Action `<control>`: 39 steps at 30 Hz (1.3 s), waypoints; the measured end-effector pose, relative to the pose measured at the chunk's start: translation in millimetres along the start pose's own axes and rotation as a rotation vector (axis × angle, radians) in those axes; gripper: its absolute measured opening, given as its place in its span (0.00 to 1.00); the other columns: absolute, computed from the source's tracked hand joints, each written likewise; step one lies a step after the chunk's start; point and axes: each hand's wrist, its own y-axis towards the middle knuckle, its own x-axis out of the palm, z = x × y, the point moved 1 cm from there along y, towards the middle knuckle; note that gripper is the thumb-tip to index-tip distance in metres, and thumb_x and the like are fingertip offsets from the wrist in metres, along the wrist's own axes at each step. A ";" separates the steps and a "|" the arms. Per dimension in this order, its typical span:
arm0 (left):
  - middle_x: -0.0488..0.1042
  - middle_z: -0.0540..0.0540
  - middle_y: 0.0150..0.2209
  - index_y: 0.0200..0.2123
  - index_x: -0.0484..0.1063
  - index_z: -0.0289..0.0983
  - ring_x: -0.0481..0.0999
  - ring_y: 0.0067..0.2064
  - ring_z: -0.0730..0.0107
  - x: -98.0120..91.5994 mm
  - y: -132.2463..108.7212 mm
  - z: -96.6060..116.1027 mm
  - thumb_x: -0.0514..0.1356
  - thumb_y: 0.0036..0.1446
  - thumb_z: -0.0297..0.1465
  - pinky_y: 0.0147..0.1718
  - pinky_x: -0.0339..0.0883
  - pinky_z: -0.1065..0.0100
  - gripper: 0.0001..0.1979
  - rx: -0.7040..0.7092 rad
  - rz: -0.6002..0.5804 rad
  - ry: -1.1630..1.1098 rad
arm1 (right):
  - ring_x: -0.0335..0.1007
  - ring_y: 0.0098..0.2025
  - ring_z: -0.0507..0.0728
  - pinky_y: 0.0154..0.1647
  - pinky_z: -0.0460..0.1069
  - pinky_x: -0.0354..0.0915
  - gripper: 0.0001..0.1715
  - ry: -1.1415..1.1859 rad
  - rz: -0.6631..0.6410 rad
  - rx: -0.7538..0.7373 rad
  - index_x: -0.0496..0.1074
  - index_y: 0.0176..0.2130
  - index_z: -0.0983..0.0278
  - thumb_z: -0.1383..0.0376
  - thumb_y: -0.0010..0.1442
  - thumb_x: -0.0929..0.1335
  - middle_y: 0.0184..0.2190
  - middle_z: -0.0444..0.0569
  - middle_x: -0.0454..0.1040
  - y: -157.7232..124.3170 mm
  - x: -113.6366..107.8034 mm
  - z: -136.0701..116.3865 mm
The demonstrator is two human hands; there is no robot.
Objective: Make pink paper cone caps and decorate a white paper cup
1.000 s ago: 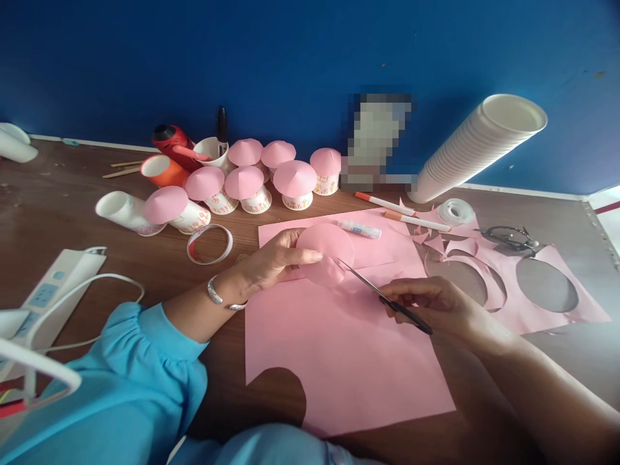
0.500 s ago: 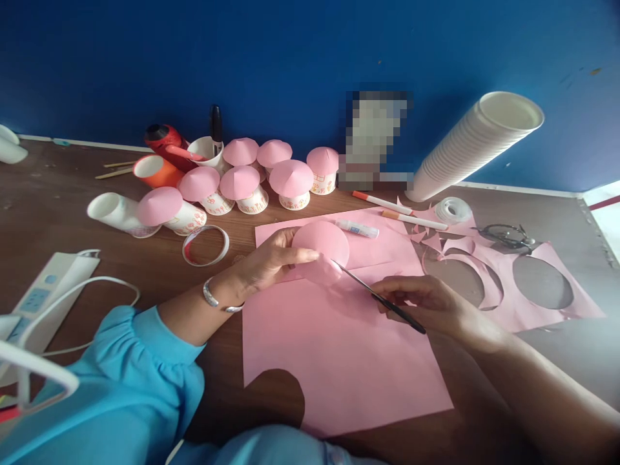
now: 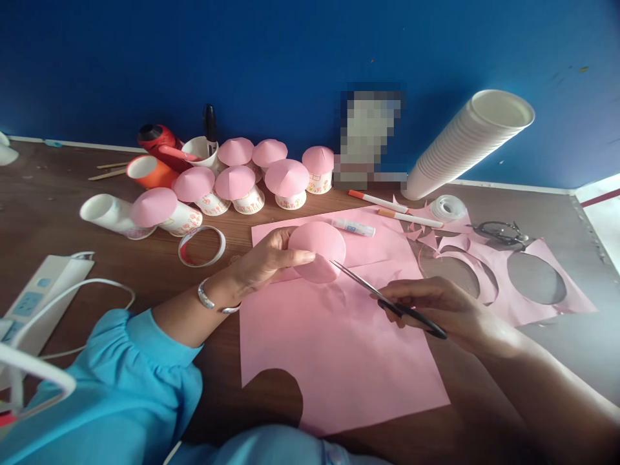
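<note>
Between the thumb and fingers of my left hand (image 3: 276, 258) is a pink paper circle (image 3: 322, 242), held by its left side. My right hand (image 3: 436, 307) grips black-handled scissors (image 3: 358, 279). Their blades are nearly closed, and the tips point at the circle's lower middle; whether they touch it I cannot tell. Under both hands lies a large pink paper sheet (image 3: 363, 361) with a round bite cut from its lower left edge. A glue stick (image 3: 353, 227) rests on the sheet just behind the circle.
Paper cups with pink cone roofs (image 3: 287, 179) stand at the back. A tall stack of white cups (image 3: 465, 145) leans at the right, near tape (image 3: 448, 208), markers (image 3: 409, 218) and cut pink scraps (image 3: 576, 300). A power strip (image 3: 43, 290) lies left; a tape ring (image 3: 202, 247) is nearer.
The scissors have drawn back a little to the right and down from the circle. A flap at the circle's lower edge now lies flat. The whole view has shifted slightly.
</note>
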 end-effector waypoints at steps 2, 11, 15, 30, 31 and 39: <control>0.85 0.44 0.37 0.49 0.81 0.35 0.83 0.36 0.65 0.8 -1.0 1.6 0.69 0.55 0.32 0.40 0.75 0.67 0.17 -0.004 -0.024 0.010 | 0.69 0.32 0.53 0.32 0.47 0.65 0.23 0.037 0.007 -0.014 0.84 0.49 0.62 0.49 0.63 0.73 0.31 0.51 0.77 3.0 1.4 -1.8; 0.86 0.40 0.37 0.43 0.84 0.33 0.85 0.41 0.59 0.9 -0.9 5.7 0.67 0.58 0.32 0.42 0.76 0.66 0.12 -0.033 -0.115 0.099 | 0.66 0.30 0.52 0.31 0.47 0.64 0.19 0.004 -0.030 -0.006 0.84 0.44 0.64 0.52 0.66 0.72 0.28 0.48 0.74 4.9 0.4 2.7; 0.86 0.39 0.38 0.42 0.84 0.32 0.85 0.40 0.59 1.0 -2.0 5.3 0.65 0.61 0.34 0.42 0.76 0.66 0.12 -0.044 -0.164 0.107 | 0.68 0.31 0.51 0.32 0.46 0.65 0.19 -0.041 -0.031 -0.018 0.83 0.48 0.61 0.52 0.68 0.71 0.30 0.47 0.76 6.8 -0.3 8.0; 0.86 0.41 0.37 0.39 0.83 0.32 0.82 0.39 0.65 0.9 -2.3 4.4 0.67 0.58 0.33 0.39 0.73 0.71 0.10 -0.031 -0.095 0.165 | 0.75 0.36 0.56 0.33 0.48 0.69 0.22 -0.263 0.056 -0.029 0.80 0.58 0.61 0.58 0.69 0.68 0.35 0.52 0.82 5.9 0.9 12.0; 0.86 0.41 0.37 0.39 0.83 0.32 0.82 0.39 0.64 0.7 -2.5 4.2 0.67 0.58 0.34 0.39 0.73 0.71 0.11 -0.034 -0.093 0.162 | 0.75 0.36 0.56 0.32 0.48 0.69 0.22 -0.261 0.059 -0.030 0.80 0.58 0.61 0.58 0.69 0.68 0.35 0.52 0.82 5.8 1.7 11.2; 0.86 0.38 0.38 0.38 0.83 0.31 0.83 0.42 0.60 4.9 -2.7 7.8 0.65 0.59 0.32 0.44 0.74 0.67 0.10 -0.056 -0.123 0.168 | 0.71 0.33 0.55 0.30 0.47 0.67 0.20 -0.272 0.079 -0.042 0.81 0.56 0.61 0.58 0.70 0.68 0.32 0.51 0.79 6.8 5.2 8.0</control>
